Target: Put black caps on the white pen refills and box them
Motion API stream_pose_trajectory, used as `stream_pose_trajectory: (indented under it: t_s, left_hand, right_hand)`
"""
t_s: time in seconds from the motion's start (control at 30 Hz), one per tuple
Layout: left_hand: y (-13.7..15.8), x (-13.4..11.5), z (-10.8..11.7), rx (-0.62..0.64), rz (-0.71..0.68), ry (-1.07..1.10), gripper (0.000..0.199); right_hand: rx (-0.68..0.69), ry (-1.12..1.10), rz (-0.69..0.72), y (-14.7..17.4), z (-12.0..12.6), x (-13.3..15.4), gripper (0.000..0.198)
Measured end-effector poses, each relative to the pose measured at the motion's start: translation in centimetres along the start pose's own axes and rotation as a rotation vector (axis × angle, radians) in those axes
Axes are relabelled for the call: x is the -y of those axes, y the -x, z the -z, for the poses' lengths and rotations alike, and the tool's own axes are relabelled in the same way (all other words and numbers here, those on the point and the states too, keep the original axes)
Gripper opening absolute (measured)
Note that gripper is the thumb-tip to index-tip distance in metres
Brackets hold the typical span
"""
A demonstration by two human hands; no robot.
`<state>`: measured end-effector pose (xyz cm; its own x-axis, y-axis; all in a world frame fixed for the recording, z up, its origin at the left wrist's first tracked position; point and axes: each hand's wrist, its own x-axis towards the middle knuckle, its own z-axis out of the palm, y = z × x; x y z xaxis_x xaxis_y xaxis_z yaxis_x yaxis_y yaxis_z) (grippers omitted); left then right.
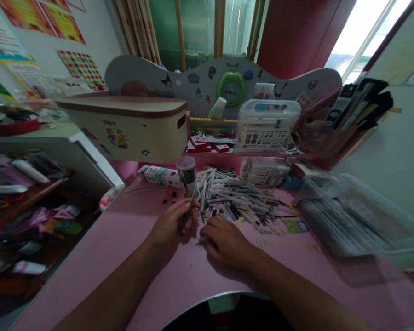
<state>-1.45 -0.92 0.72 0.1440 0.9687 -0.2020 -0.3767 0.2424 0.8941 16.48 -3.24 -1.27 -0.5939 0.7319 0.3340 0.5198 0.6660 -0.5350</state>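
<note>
Over the pink desk, my left hand [174, 218] is closed on a dark, slim pen [189, 214], held tilted with its upper end pointing away from me. My right hand [224, 239] is just to its right, fingers curled together low over the desk. A small pale piece shows by its fingertips, too blurred to name. Just beyond both hands spreads a loose pile of white and grey pens [234, 193], with small black caps [215, 211] among them. A clear plastic cup [186, 172] with pens inside stands upright behind my left hand.
A long white printed box [158, 174] lies left of the cup. At right sits a clear plastic bin [352, 216] of dark, slim items. A clear marker case [267, 126], a cream lidded box [131, 128] and a green clock [230, 88] line the back.
</note>
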Motion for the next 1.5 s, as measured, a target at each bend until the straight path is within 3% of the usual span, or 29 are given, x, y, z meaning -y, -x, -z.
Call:
stream_pose_trajectory:
  t_s: [0.07, 0.23, 0.4, 0.83, 1.0, 1.13, 1.3, 1.5]
  left_hand:
    - [0.3, 0.4, -0.3, 0.069, 0.056, -0.020, 0.022]
    - [0.6, 1.3, -0.5, 0.155, 0.108, -0.080, 0.021]
    - [1.2, 1.7, -0.8, 0.229, 0.136, -0.120, 0.022]
    - [1.3, 2.7, -1.2, 0.269, 0.147, -0.165, 0.022]
    - [1.2, 2.7, -0.8, 0.303, 0.114, -0.280, 0.021]
    - [1.5, 2.5, -1.1, 0.330, 0.037, -0.396, 0.022]
    - [2.0, 2.2, -2.0, 0.341, -0.075, -0.525, 0.026]
    - [2.1, 1.6, -2.3, 0.356, -0.264, -0.669, 0.012]
  right_hand:
    - [-0.097, -0.225, -0.132, 0.0, 1.0, -0.2, 0.017]
    - [-0.424, -1.063, -0.628, -0.4, 2.8, -1.3, 0.009]
    - [-0.468, -1.340, -0.764, -0.7, 3.9, -1.9, 0.027]
    - [-0.430, -1.409, -0.783, -0.5, 4.0, -0.7, 0.022]
    - [-0.376, -1.329, -0.712, -0.4, 3.2, -1.1, 0.020]
    - [-0.320, -1.209, -0.639, -0.1, 2.7, -1.1, 0.015]
    - [-0.266, -0.893, -0.437, 0.1, 2.3, -0.7, 0.008]
    - [-0.247, -1.029, -0.488, -0.2, 1.1, -1.1, 0.014]
